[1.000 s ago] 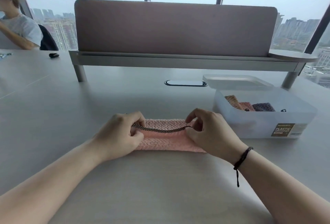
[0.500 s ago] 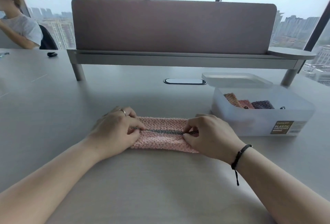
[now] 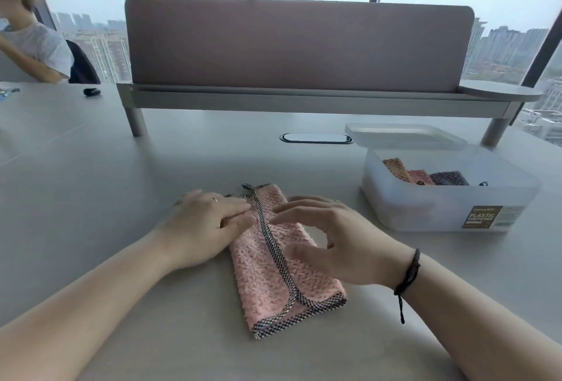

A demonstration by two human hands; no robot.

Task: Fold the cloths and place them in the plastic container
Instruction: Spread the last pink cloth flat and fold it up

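The pink cloth [image 3: 275,262] lies flat on the tabletop [image 3: 152,335] between my hands, folded into a long strip that runs from near my wrists away toward the far end of my fingers. Its checked black-and-white trim [image 3: 273,247] runs down the middle of the strip and along the near end.

My left hand [image 3: 206,225] lies palm down, fingers together and extended, pressing the far left edge of the cloth; a ring shows on 1 finger. My right hand [image 3: 331,240] hovers over the right half of the strip with fingers spread and curved, gripping nothing; I cannot tell whether the fingertips [image 3: 279,216] touch the pile. A dark cord bracelet [image 3: 409,274] circles that wrist.

Out past my right hand, well apart from the cloth, stands the plastic container [image 3: 450,207], open, with 3 folded cloths [image 3: 422,175] standing inside: tan, reddish and dark purple. Its lid [image 3: 404,136] rests just behind it. Straight beyond both hands is a cable slot [image 3: 316,138] in the tabletop, then a desk divider [image 3: 298,46]. Far beyond my left hand sits another person [image 3: 33,49].
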